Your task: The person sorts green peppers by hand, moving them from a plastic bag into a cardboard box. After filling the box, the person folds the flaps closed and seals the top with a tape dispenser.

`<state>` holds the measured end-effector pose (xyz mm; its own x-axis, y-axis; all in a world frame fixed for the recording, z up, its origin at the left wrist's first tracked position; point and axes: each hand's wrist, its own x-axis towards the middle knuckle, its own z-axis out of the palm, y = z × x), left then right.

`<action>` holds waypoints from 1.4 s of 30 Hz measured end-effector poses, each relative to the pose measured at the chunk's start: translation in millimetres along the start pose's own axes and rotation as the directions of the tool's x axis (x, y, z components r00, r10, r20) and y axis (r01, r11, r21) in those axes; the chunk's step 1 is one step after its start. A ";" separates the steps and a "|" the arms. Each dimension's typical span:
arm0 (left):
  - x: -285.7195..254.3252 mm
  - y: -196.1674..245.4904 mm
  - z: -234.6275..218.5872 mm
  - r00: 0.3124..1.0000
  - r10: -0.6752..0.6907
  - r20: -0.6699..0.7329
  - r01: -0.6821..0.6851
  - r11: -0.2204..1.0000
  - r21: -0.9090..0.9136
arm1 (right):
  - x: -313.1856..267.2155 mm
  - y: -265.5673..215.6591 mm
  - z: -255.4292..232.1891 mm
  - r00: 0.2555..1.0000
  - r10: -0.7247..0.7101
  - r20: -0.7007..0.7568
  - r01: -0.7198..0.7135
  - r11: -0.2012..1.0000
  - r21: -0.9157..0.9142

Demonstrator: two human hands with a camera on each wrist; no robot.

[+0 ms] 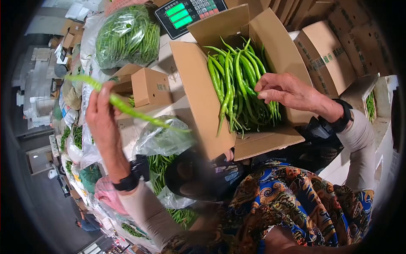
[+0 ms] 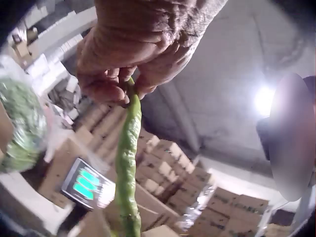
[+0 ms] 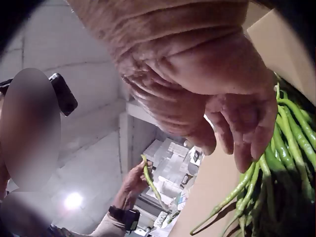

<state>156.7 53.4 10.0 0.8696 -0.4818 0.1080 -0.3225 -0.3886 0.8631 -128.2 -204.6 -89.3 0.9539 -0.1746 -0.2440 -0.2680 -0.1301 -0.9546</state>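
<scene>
A long green pepper (image 1: 127, 108) is pinched in the left hand (image 1: 102, 122), raised to the left of the open carton (image 1: 192, 91). In the left wrist view the thumb and fingertips of the left hand (image 2: 143, 49) grip one end of the pepper (image 2: 128, 168), which hangs down. Many green peppers (image 1: 241, 84) lie lengthwise in the carton. Over their right side is the right hand (image 1: 287, 91), its fingers loosely bent. In the right wrist view the right hand (image 3: 197, 84) has its fingertips at the peppers (image 3: 284, 158), and nothing is seen held in it.
A scale display (image 1: 182, 19) stands behind the carton, with a clear bag of peppers (image 1: 127, 40) to its left. A small carton (image 1: 150, 86) and an opened plastic bag (image 1: 165, 139) lie left of the large carton. More cartons (image 1: 327, 57) are at the right.
</scene>
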 end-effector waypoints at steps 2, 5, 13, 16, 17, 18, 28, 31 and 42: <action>-0.4 -24.2 -36.5 0.996 0.000 -0.089 0.017 0.983 0.183 | 3.3 2.7 1.6 0.997 0.048 0.056 -0.042 0.994 -0.101; -14.7 -88.4 -97.0 0.992 -0.102 -0.079 0.124 0.915 0.383 | 9.6 6.6 9.1 0.998 -0.014 0.055 0.030 0.956 -0.291; -104.6 -177.1 -107.9 0.945 -0.313 0.091 0.121 0.597 0.793 | 61.6 26.7 -7.6 0.977 -0.197 -0.082 0.123 0.834 -0.537; -91.7 -74.8 -43.2 0.958 -0.221 0.184 0.118 0.886 0.448 | 100.1 22.4 -23.1 0.968 -0.153 -0.201 0.031 0.862 -0.506; -92.2 -35.3 -16.4 0.956 -0.182 0.231 0.082 0.920 0.384 | 118.2 28.1 -29.4 0.969 -0.147 -0.200 0.017 0.845 -0.535; -94.3 -13.2 5.5 0.941 -0.064 0.331 -0.061 0.933 0.355 | 137.0 37.4 -30.7 0.945 -0.213 -0.249 0.034 0.820 -0.572; -80.7 -24.1 174.5 0.647 0.136 0.750 -0.635 0.640 0.432 | 192.3 52.2 -24.3 0.988 -0.139 -0.072 0.048 0.707 -0.706; -75.2 -40.7 179.2 0.688 0.072 0.722 -0.559 0.687 0.465 | 190.3 41.8 -34.0 0.995 0.101 -0.020 -0.099 0.892 -0.441; -77.7 -57.5 163.2 0.720 0.341 0.605 -0.498 0.861 0.107 | 177.1 49.6 -45.1 0.940 0.273 -0.206 -0.322 0.909 -0.263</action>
<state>46.6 -15.0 -128.5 0.2897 -0.9543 0.0736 -0.7503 -0.1787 0.6364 21.4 -286.1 -172.2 0.7957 -0.4003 -0.4545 -0.5860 -0.3193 -0.7447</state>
